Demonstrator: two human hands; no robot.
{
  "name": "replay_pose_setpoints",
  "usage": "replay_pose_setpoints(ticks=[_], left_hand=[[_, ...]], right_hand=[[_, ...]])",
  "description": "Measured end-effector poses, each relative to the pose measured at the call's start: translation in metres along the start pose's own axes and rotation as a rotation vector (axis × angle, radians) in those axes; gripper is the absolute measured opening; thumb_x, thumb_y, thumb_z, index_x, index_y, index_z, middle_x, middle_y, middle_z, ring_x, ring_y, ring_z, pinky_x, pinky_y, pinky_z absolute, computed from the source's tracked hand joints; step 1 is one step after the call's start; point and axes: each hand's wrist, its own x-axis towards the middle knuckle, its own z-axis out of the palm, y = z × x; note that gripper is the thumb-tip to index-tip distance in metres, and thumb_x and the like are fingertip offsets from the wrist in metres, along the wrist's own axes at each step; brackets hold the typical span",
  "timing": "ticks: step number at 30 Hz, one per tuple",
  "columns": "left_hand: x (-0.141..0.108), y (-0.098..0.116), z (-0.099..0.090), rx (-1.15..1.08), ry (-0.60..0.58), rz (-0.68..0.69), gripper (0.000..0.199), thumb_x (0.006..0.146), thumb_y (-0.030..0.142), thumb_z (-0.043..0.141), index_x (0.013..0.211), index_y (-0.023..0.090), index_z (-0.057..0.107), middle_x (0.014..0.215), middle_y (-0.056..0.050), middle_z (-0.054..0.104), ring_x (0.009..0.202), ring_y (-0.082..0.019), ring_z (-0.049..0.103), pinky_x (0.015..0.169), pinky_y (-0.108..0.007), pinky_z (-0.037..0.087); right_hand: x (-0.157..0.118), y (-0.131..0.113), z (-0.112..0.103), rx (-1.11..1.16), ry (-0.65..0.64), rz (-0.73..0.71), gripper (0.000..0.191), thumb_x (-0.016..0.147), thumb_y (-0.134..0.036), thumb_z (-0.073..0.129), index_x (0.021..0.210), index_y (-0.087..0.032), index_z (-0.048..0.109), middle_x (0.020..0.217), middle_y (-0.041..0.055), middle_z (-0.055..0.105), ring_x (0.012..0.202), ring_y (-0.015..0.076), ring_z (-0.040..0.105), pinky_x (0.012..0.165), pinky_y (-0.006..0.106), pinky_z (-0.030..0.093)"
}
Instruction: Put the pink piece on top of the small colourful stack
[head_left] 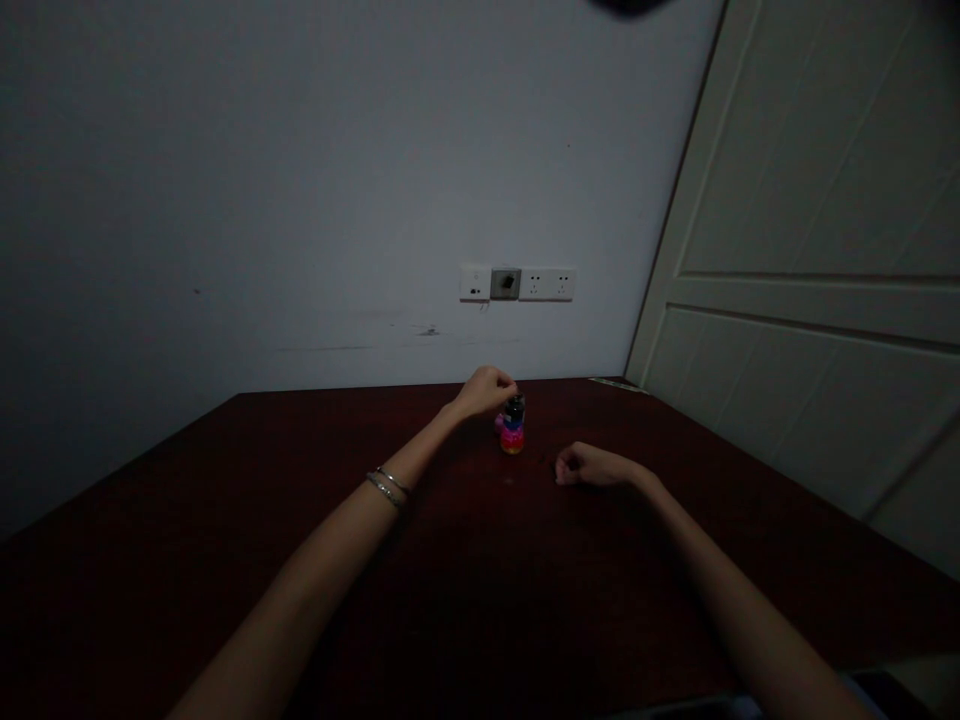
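Observation:
A small upright column of coloured bands [513,430] stands on the dark red table, black at the top, then blue, purple, pink-red and orange at the bottom. My left hand [486,390] reaches over from the left, its fingers pinched together right at the top of the column. Whatever lies between those fingertips is too small and dark to name. A purple-pink piece [499,424] sits against the column's left side. To the right and nearer to me, my right hand [589,465] rests low at the tabletop, fingers curled closed; its fingertips meet near small dark specks, and what they hold is unclear.
The dark red table [420,600] runs back to a pale wall with a row of sockets and switches [517,284]. On the right a white panelled door [810,330] borders the table. A patterned strip [619,384] lies at the far right corner. The light is dim.

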Motion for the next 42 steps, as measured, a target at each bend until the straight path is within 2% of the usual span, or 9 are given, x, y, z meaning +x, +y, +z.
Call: replay_pose_setpoints(ticks=[5,8,15,20,24,29,33,36,42], left_hand=[[-0.012,-0.016,0.001,-0.009,0.182,-0.101,0.036,0.073,0.031,0.042,0.076,0.008,0.069,0.065,-0.002,0.061,0.065,-0.013,0.052,0.062,-0.022,0.038],[-0.027,-0.043,0.005,-0.004,0.236,-0.183,0.037,0.074,0.034,0.04,0.077,0.01,0.069,0.066,-0.002,0.062,0.067,-0.015,0.054,0.063,-0.023,0.038],[-0.062,-0.105,0.021,-0.013,0.127,-0.3,0.037,0.075,0.034,0.04,0.076,0.01,0.069,0.074,-0.005,0.066,0.074,-0.018,0.058,0.069,-0.025,0.041],[-0.072,-0.114,0.028,-0.015,0.115,-0.299,0.04,0.077,0.037,0.038,0.08,0.011,0.069,0.078,-0.005,0.066,0.077,-0.018,0.059,0.071,-0.025,0.042],[-0.074,-0.112,0.028,0.016,0.093,-0.301,0.04,0.077,0.038,0.038,0.082,0.013,0.069,0.08,-0.005,0.067,0.076,-0.018,0.058,0.072,-0.025,0.041],[-0.074,-0.11,0.029,0.06,0.081,-0.309,0.041,0.078,0.04,0.038,0.081,0.013,0.069,0.078,-0.006,0.066,0.073,-0.017,0.058,0.07,-0.025,0.041],[-0.074,-0.109,0.029,0.055,0.082,-0.306,0.041,0.078,0.04,0.038,0.08,0.013,0.068,0.077,-0.006,0.066,0.071,-0.017,0.057,0.069,-0.025,0.041],[-0.075,-0.108,0.028,0.043,0.093,-0.311,0.04,0.078,0.04,0.038,0.079,0.012,0.068,0.074,-0.005,0.065,0.069,-0.016,0.057,0.068,-0.025,0.041],[-0.076,-0.106,0.026,0.009,0.119,-0.294,0.039,0.079,0.036,0.037,0.08,0.011,0.068,0.073,-0.004,0.065,0.07,-0.016,0.056,0.066,-0.024,0.04]], right_hand=[[-0.002,-0.004,-0.003,0.061,0.048,-0.047,0.022,0.07,-0.032,0.056,0.074,-0.012,0.061,0.07,0.0032,0.06,0.064,0.0126,0.05,0.06,0.024,0.039],[-0.001,-0.016,-0.009,0.116,0.183,-0.127,0.026,0.071,-0.037,0.055,0.075,-0.012,0.061,0.075,0.0049,0.061,0.068,0.0141,0.053,0.065,0.026,0.042],[0.019,-0.069,-0.039,0.011,0.627,-0.24,0.025,0.073,-0.037,0.056,0.076,-0.014,0.065,0.082,0.0073,0.063,0.081,0.0182,0.056,0.075,0.029,0.042],[0.049,-0.089,-0.059,-0.114,0.685,-0.258,0.02,0.071,-0.03,0.058,0.072,-0.013,0.068,0.073,0.0066,0.066,0.078,0.0183,0.057,0.072,0.027,0.043],[0.066,-0.09,-0.066,-0.218,0.579,-0.134,0.019,0.067,-0.029,0.062,0.071,-0.012,0.07,0.069,0.0072,0.067,0.069,0.0166,0.057,0.066,0.025,0.042],[0.069,-0.097,-0.069,-0.272,0.508,-0.033,0.02,0.064,-0.028,0.062,0.07,-0.012,0.071,0.066,0.007,0.066,0.063,0.0152,0.056,0.057,0.023,0.039],[0.061,-0.1,-0.074,-0.292,0.615,-0.073,0.026,0.069,-0.033,0.056,0.071,-0.011,0.07,0.066,0.0077,0.065,0.064,0.0151,0.055,0.059,0.024,0.039],[0.052,-0.092,-0.079,-0.253,0.674,-0.089,0.027,0.07,-0.033,0.055,0.076,-0.01,0.069,0.069,0.0079,0.065,0.064,0.0151,0.055,0.06,0.024,0.04],[0.044,-0.051,-0.065,-0.185,0.567,-0.024,0.023,0.07,-0.024,0.05,0.08,-0.01,0.067,0.075,0.0079,0.066,0.068,0.0169,0.057,0.063,0.025,0.042]])
